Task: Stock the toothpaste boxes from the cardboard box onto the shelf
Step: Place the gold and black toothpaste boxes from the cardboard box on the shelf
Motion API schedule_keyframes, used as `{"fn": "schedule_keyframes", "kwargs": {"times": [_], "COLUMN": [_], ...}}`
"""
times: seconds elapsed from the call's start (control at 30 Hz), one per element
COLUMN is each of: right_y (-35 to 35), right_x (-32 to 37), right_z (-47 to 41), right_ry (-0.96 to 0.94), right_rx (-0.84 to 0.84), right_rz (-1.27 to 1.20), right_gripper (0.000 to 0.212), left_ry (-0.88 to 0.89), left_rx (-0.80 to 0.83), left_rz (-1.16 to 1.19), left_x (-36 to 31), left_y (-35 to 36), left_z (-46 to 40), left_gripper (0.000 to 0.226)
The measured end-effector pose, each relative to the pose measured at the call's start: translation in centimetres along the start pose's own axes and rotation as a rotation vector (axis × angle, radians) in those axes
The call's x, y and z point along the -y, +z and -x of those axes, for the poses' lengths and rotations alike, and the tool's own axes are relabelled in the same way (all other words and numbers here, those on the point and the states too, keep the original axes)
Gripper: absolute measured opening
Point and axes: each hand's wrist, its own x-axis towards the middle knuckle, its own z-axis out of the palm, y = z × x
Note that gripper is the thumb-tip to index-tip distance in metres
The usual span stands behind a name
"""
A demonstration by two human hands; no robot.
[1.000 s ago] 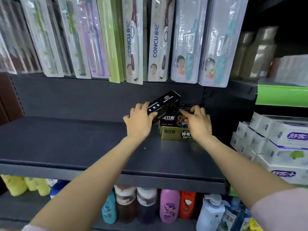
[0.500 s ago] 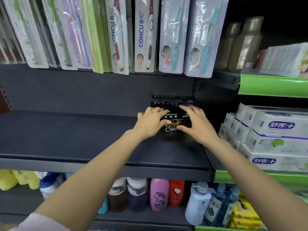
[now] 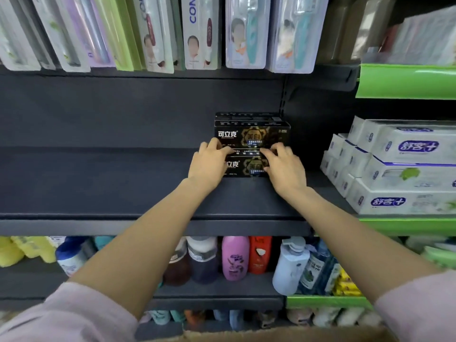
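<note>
Plainly a shop's toiletries aisle: dark metal shelf (image 3: pixel 98 193) under hanging carded toothbrushes (image 3: pixel 199 33), stacked white toothpaste cartons (image 3: pixel 404 169) at right edge, shampoo bottles (image 3: pixel 234 257) below.

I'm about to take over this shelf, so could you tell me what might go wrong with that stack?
The black toothpaste boxes are stacked two high; the left hand and right hand touch the stack's front, so pulling away unevenly might shift the top box. The shelf beside it offers no side support.
</note>
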Motion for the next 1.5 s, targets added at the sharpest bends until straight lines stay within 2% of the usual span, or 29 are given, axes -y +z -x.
{"fn": "schedule_keyframes", "kwargs": {"times": [0.13, 0.27, 0.33, 0.4, 0.5, 0.63, 0.8, 1.07, 1.27, 1.4, 1.5], "right_y": [0.4, -0.5, -1.5, -2.6, -4.3, -6.5, -5.9, -0.5, 1.4, 1.8, 2.2], "right_x": [-0.3, 0.1, 0.6, 1.2, 1.6, 1.7, 1.3, 2.6, 5.6, 9.0, 10.6], "right_z": [0.1, 0.1, 0.7, 2.0, 5.2, 11.3, 19.6, 32.3, 38.0, 40.4, 41.5], "right_ry": [-0.005, 0.021, 0.040, 0.035, 0.022, -0.003, -0.018, 0.008, -0.025, 0.009, -0.002], "right_rx": [0.032, 0.175, 0.199, 0.147, 0.073, 0.090, 0.221, 0.664, 0.914, 1.056, 1.185], "right_rz": [-0.028, -0.148, -0.253, -0.342, -0.455, -0.588, -0.584, -0.506, -0.604, -0.741, -0.720], "right_gripper": [0.055, 0.062, 0.063, 0.057, 0.042, 0.028, 0.023, 0.031, 0.053, 0.073, 0.085], "left_ry": [-0.029, -0.087, -0.114, -0.132, -0.133, -0.101, -0.138, -0.345, -0.433, -0.445, -0.405], "left_rx": [0.018, 0.043, -0.008, -0.086, -0.128, -0.170, 0.015, 0.390, 0.722, 0.786, 0.831], "left_rz": [0.147, 0.156, 0.115, 0.134, 0.312, 0.534, 0.532, 0.407, 0.287, 0.238, 0.220], "left_x": [0.0, -0.4, -1.0, -1.8, -3.2, -5.3, -7.9, -8.4, -5.9, -3.8, -2.6], "left_y": [0.5, 0.2, -0.1, -0.6, -0.9, -1.5, -1.1, 4.5, 7.6, 7.2, 6.7], "left_z": [-0.3, -0.1, 0.5, 1.6, 4.3, 9.7, 17.1, 29.6, 36.2, 39.3, 41.2], "left_gripper": [0.042, 0.040, 0.042, 0.042, 0.040, 0.028, 0.017, 0.021, 0.030, 0.031, 0.027]}}
